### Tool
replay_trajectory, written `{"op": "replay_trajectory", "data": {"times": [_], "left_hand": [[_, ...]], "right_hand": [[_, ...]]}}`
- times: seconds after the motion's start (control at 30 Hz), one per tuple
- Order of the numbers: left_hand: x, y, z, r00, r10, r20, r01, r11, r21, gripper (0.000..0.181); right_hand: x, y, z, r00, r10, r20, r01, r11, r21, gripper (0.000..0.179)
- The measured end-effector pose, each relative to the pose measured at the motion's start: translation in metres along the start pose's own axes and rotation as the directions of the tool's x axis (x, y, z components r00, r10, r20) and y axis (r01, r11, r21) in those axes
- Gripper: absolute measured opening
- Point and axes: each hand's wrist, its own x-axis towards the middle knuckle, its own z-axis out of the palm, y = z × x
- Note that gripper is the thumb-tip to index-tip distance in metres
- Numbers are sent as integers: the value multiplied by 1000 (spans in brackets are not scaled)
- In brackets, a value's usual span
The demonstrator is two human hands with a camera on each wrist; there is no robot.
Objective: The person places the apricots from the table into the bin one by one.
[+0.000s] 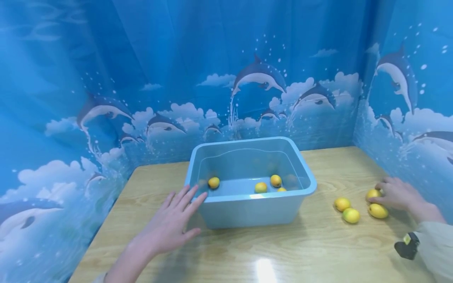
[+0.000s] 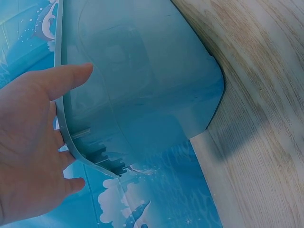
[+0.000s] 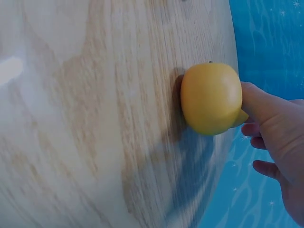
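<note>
A light blue plastic bin (image 1: 247,212) stands on the table with several yellow mangoes (image 1: 260,187) inside. My left hand (image 1: 173,222) is at its near left corner, fingers straight and spread; in the left wrist view the fingers (image 2: 57,137) lie by the rim, and whether they press on it I cannot tell. On the right, my right hand (image 1: 398,192) has its thumb and fingers around a mango (image 1: 373,194), mostly hidden in the right wrist view behind a nearer mango (image 3: 211,99). Two more, one yellow (image 1: 342,204) and one greenish (image 1: 351,215), lie left of that hand.
The pale wooden table (image 1: 226,255) ends against a blue dolphin-print curtain (image 1: 212,59) at the back and sides. A small black device (image 1: 407,245) sits by the right sleeve (image 1: 433,243).
</note>
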Motion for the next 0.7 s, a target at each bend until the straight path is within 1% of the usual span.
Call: {"op": "replay_trajectory", "data": {"times": [0.13,0.23,0.43,0.57,0.7], "left_hand": [[0,0,1,1000,-2,3,2,1000,-5,87],[-1,-1,2,1000,3,-14,-3,1000,-3,87],[-1,-1,2,999,16,-34,-16,1000,1,87],[0,-1,2,999,13,-30,-13,1000,1,87],[0,-1,2,1000,12,-28,-12,1000,-4,87]], "right_hand": [[2,-3,-1,999,-18,-27,18,1000,-1,65],[6,-7,-5,998,-40,-51,39,999,-9,64],[14,-19,-18,990,-82,-112,79,996,-33,56],[18,-31,-25,979,-116,-169,109,993,-49,50],[22,-44,-33,957,-175,-232,157,983,-92,47]]}}
